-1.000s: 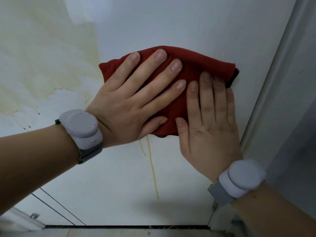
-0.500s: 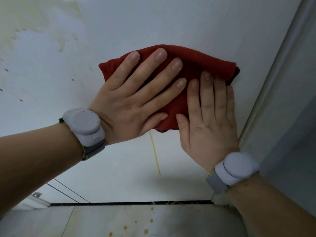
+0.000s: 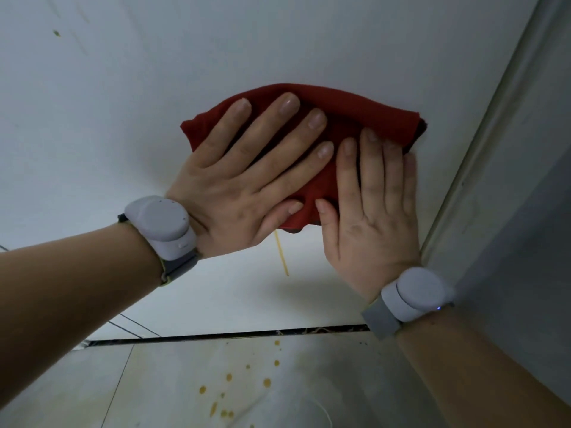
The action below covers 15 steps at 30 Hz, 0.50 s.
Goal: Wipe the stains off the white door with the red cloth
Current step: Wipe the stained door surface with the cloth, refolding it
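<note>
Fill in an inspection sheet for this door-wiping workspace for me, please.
Surface: white door, yellow drip streak running down below the red cloth, small speck upper left.
Job's things: red cloth pressed flat against the door.
Clutter: yellow-orange drops on the floor tiles.
Hands: left hand and right hand both flat on the cloth, fingers straight; grey wrist devices on both wrists.
Cables: thin pale curve on the floor, unclear whether a cable.
Surroundings: grey door frame at right.
</note>
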Available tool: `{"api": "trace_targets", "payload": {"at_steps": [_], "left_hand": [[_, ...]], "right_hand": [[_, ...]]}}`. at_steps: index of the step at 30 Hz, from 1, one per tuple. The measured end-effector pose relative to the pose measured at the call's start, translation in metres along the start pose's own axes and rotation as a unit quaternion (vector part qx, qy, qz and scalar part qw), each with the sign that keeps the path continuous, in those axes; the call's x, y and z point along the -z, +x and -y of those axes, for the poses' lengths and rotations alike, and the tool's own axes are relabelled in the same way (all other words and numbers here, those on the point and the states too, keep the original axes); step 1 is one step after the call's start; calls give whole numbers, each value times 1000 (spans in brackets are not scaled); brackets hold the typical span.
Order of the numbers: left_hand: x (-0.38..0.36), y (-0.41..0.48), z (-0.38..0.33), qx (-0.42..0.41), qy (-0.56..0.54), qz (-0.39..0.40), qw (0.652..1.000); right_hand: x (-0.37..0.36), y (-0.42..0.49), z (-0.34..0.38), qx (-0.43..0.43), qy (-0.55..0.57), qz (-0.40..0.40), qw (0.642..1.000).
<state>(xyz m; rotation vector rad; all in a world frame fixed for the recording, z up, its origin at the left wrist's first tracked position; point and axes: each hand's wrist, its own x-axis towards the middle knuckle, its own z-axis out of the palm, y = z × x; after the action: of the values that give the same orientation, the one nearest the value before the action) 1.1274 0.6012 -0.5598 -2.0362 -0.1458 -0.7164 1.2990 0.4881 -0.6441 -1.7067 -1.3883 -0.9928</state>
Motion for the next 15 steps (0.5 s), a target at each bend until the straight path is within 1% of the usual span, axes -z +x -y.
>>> {"api": "trace_targets", "payload": {"at_steps": [4,7,9,11,12,13,14,15], "left_hand": [[5,-2,-7,8,-19,29,999],[33,3,-9,30,-118,52,991],[65,3,-13,72,-169,32,982],[92,0,-25,135,-217,22,967],[100,0,-33,194,-270,33,943],[105,4,-40,275,-348,44,895],[106,14,-44,377,-434,47,817],[103,25,-45,489,-509,44,707]], "right_hand": [[0,-5,0,6,4,2,1000],[4,-3,-3,13,27,-1,1000],[8,0,-7,23,45,-6,999],[11,3,-9,25,63,-12,998],[13,5,-10,23,68,-13,997],[14,6,-10,22,74,-16,997],[16,7,-10,23,78,-17,997],[18,7,-11,25,81,-17,996]]}}
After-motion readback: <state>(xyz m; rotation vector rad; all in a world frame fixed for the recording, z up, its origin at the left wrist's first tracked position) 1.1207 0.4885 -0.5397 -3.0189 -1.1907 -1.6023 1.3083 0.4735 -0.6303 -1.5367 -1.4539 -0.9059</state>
